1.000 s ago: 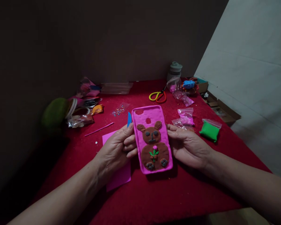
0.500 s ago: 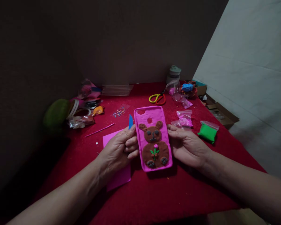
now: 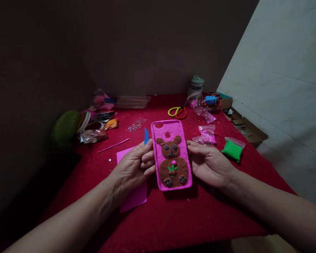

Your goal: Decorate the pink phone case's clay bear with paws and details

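Observation:
A pink clay-covered phone case (image 3: 162, 137) is held up above the red table, its top leaning away. On it sits a brown clay bear (image 3: 171, 165) with grey eyes and paw pads and a small pink flower with green leaves. My left hand (image 3: 139, 160) pinches the case's left edge, fingers curled. A blue plastic blade (image 3: 146, 136) sticks up from behind that thumb; its lower part is hidden. On the other side, my right hand (image 3: 209, 161) grips the right edge between thumb and fingers, with some fingertips hidden behind the case.
Pink paper (image 3: 134, 200) lies under my left hand, near a thin pink stick (image 3: 113, 145). Beyond are a bag of beads (image 3: 135, 125), scissors (image 3: 177, 112) and a bottle (image 3: 197, 84). Bags of green clay (image 3: 233, 149) and pink clay (image 3: 207, 133) lie on the right; tape rolls (image 3: 84, 121) on the left.
The phone case has shifted slightly left, its lower end a little higher, and both hands have moved with it. Their hold looks the same. The whole view has shifted slightly.

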